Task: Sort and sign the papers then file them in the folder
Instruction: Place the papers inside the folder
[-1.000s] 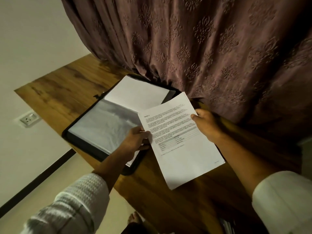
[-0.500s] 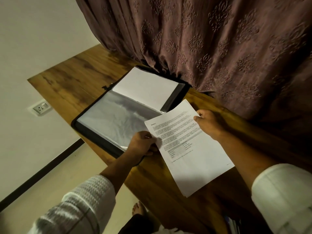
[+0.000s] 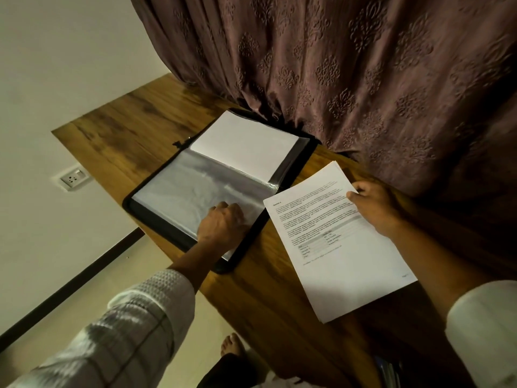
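A black folder (image 3: 145,219) lies open on the wooden table (image 3: 134,127). Its near half shows a clear plastic sleeve (image 3: 181,197); its far half holds a blank white sheet (image 3: 243,144). My left hand (image 3: 223,225) rests on the sleeve's near right corner, fingers curled onto the plastic. Whether it pinches the sleeve I cannot tell. To the right, a thin stack of printed papers (image 3: 341,247) lies slanted on the table beside the folder. My right hand (image 3: 372,205) grips the stack's far right edge between thumb and fingers.
A brown patterned curtain (image 3: 349,74) hangs down onto the table's far side, touching the folder's far corner. A wall socket (image 3: 73,178) sits on the left wall. The table's left edge drops to the floor, where my bare foot (image 3: 232,345) shows.
My left hand has let go of the papers' left edge and moved left onto the folder's plastic sleeve. The papers have come down to the right of the folder, still in my right hand.
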